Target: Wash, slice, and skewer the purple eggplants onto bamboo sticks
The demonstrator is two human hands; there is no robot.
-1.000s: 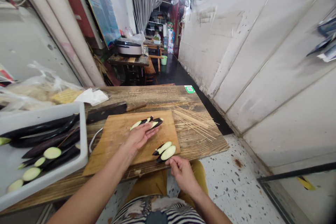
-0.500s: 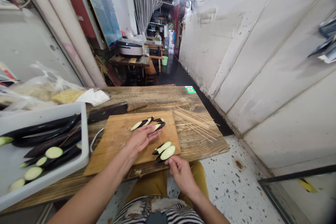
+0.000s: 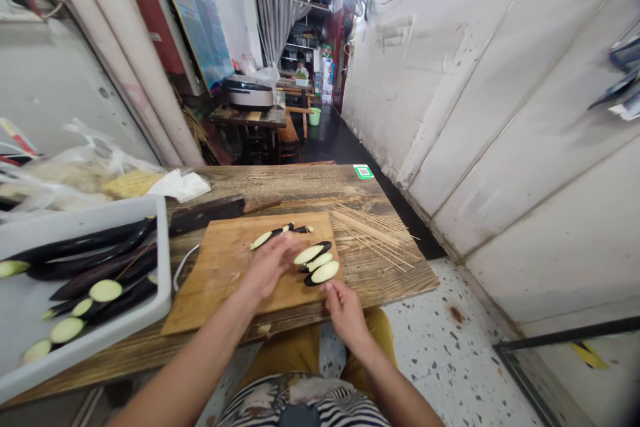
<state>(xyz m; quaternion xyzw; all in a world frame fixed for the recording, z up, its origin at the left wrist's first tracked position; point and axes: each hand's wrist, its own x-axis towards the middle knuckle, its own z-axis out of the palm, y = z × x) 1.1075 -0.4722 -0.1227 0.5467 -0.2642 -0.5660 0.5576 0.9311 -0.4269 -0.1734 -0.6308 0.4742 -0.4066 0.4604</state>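
Eggplant slices (image 3: 317, 262) sit toward the near right of the wooden cutting board (image 3: 215, 273): three long pieces, cream face up, purple skin along their edges, fanned and overlapping. Half a second ago that group was two, so one more slice has come down from the far end of the board. Left up there, apart from the fan, are one pale strip (image 3: 265, 239) and a small dark piece (image 3: 303, 229).

My left hand (image 3: 267, 267) is over the board just left of the fan, blurred from motion, fingers stretched out open toward the slices, nothing clearly held. Blur too bad to tell if it touches the top slice. My right hand (image 3: 345, 310) is at the near edge of the board, fingers loosely curled, fingertips (image 3: 327, 287) touching the end of the lowest slice; no clear pinch that I can see. Both forearms reach in from the bottom of the view.

Bamboo skewers (image 3: 375, 230) lie loose on the worktop (image 3: 395, 280) right of the board. A dark-bladed knife (image 3: 205, 213) lies along the board's far edge, and a white plastic tray (image 3: 163, 300) of cut eggplants (image 3: 85, 240) sits at left.
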